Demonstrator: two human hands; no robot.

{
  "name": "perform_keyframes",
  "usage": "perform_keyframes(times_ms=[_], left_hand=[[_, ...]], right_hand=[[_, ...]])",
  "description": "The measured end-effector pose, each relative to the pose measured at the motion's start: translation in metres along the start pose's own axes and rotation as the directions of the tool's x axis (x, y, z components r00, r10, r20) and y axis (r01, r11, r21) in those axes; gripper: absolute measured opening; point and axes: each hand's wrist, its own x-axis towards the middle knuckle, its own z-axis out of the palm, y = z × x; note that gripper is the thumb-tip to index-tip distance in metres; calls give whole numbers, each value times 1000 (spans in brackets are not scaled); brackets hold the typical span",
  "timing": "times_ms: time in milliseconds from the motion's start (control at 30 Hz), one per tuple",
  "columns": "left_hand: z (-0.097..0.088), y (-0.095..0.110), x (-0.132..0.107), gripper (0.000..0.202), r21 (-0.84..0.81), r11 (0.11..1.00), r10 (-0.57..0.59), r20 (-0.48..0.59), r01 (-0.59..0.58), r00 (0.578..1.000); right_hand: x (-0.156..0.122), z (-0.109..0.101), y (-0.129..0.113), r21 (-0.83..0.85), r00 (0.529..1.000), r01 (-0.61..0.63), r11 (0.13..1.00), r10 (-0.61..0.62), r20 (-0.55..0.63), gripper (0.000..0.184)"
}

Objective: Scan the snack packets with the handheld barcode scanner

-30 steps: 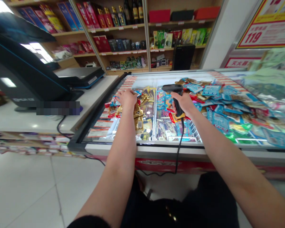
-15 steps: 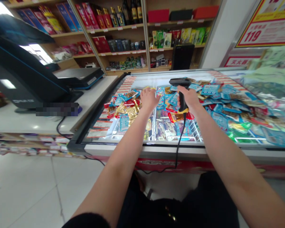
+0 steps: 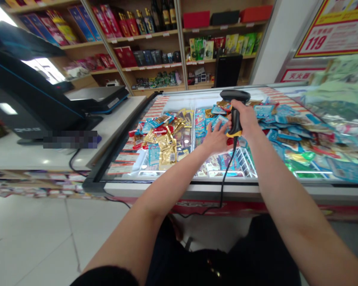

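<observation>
A black and yellow barcode scanner (image 3: 235,119) stands upright in my right hand (image 3: 247,119), its fingers wrapped round the handle. From its base a black cable (image 3: 228,171) runs down over the front edge of the glass-topped freezer (image 3: 179,186). Just left of the scanner, my left hand (image 3: 216,139) reaches out with fingers spread, over blue and red snack packets (image 3: 220,110) on the glass. Gold packets (image 3: 167,147) lie in a pile left of my left arm. A larger heap of blue packets (image 3: 289,123) spreads to the right of my right hand.
At the left a counter (image 3: 119,131) carries a black checkout machine (image 3: 26,99) and a scale (image 3: 100,97). Shelves (image 3: 146,37) with boxes and bottles line the back. A black panel (image 3: 227,70) stands behind the freezer. Pale green packs (image 3: 346,87) are stacked at right.
My left hand has moved right from the gold packets to beside the scanner. The scanner in my right hand has shifted slightly right.
</observation>
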Motion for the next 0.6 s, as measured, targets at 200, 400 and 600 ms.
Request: perform_keyframes(times_ms=[200,400,600], left_hand=[[-10,-45,-1,70,16,981,-194,51,193,980],[-18,-75,-7,76,-52,938,-341,37,343,939],[-16,-102,-6,60,-196,794,-606,-171,576,777]], right_hand=[[-2,8,8,-28,998,-1,1000,3,58,24],[-8,12,13,-61,995,10,998,-4,102,24],[-12,16,18,-101,989,7,995,8,149,21]])
